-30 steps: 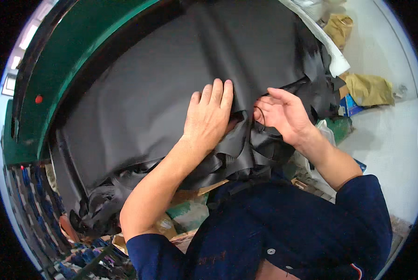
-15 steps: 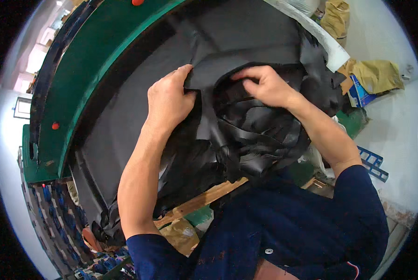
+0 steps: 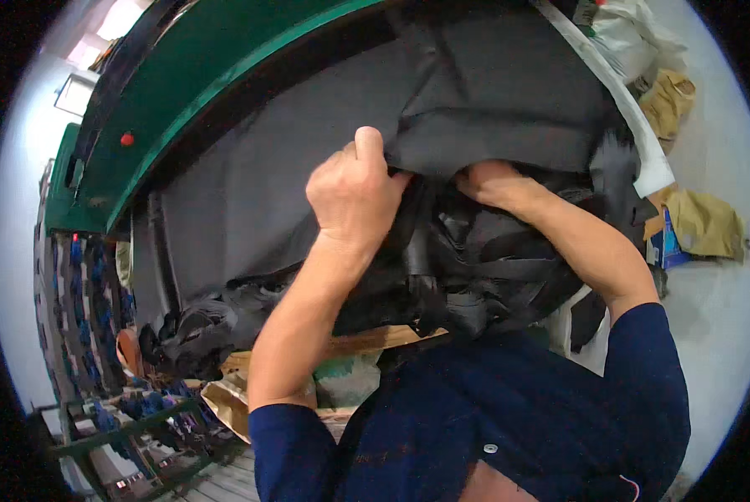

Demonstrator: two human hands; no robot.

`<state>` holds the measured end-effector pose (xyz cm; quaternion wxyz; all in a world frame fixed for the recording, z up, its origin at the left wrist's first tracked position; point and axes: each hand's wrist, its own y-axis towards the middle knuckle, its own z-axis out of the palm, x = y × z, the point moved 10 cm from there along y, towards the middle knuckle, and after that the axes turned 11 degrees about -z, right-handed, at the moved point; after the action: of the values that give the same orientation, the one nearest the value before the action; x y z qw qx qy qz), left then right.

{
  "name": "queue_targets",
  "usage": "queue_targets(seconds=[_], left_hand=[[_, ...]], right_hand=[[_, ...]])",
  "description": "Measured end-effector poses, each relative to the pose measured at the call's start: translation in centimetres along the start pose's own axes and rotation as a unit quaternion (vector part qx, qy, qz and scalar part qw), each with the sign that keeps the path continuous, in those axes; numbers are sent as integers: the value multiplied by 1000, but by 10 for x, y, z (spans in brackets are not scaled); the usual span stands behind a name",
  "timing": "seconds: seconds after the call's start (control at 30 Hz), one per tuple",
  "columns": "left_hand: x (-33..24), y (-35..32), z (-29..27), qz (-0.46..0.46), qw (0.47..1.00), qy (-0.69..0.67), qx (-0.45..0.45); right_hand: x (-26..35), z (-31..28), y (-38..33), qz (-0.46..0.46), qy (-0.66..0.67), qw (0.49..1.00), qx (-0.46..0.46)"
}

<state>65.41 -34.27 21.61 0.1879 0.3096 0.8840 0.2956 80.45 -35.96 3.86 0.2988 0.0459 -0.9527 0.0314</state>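
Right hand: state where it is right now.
In the head view, the right hand is right of centre, partly hidden beneath the edge of the black sheet, with the left hand to its left.

Sheet (image 3: 283, 167) plain matt black, paler grey where light falls, the strips (image 3: 492, 293) below it black too with glossy grey highlights; white band (image 3: 609, 92) along its far right edge. Machine body (image 3: 216, 71) deep green, brighter green along the rim, one red knob (image 3: 127, 140). Shirt (image 3: 509, 402) solid navy with a silvery snap (image 3: 490, 448); board (image 3: 383, 337) yellow-brown, sack (image 3: 705, 226) khaki, box (image 3: 673, 249) blue, hanging pieces (image 3: 82, 293) at left mottled dark grey and blue.
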Motion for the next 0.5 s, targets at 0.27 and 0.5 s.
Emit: queue_targets(seconds=[0.27,0.5], left_hand=[[-1,-37,6,-191,974,-117,-45],[8,-69,49,-219,945,-233,71]], right_hand=[[5,-11,-2,-3,-30,999,16],[8,-8,-1,-81,-53,995,25]])
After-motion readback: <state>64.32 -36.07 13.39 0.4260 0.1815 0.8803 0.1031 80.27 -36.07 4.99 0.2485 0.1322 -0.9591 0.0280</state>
